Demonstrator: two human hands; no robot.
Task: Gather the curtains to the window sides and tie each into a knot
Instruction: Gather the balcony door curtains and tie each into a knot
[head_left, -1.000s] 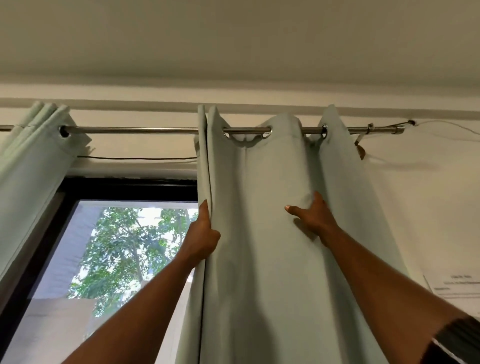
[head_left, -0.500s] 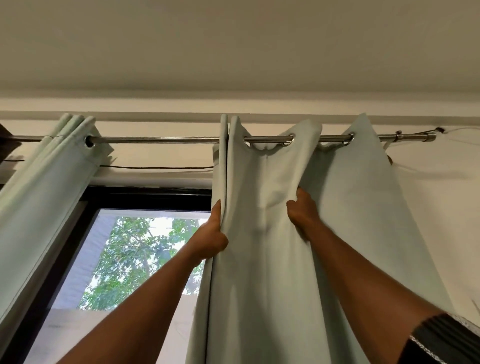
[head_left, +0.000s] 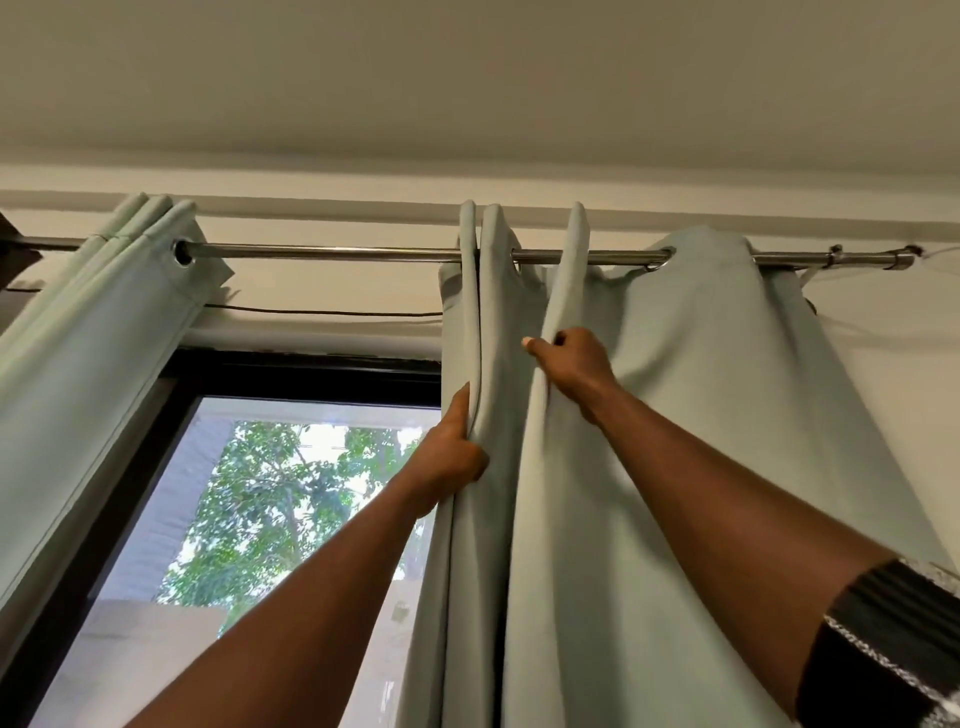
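Two pale green eyelet curtains hang from a metal rod (head_left: 332, 253). The left curtain (head_left: 88, 353) is bunched at the window's left side. The right curtain (head_left: 717, 415) hangs in folds over the window's right part. My left hand (head_left: 451, 457) is shut on its gathered inner edge, thumb pointing up. Higher and to the right, my right hand (head_left: 571, 366) pinches a fold of the same curtain, just below the rod.
A black-framed window (head_left: 291, 374) shows green trees outside. A thin cable (head_left: 322, 313) runs along the wall under the rod. The rod's right end (head_left: 901, 257) is fixed near a white wall. The ceiling is close above.
My right hand has pulled a curtain fold leftward toward my left hand, making a new pleat on the rod. The camera has shifted right and slightly up.
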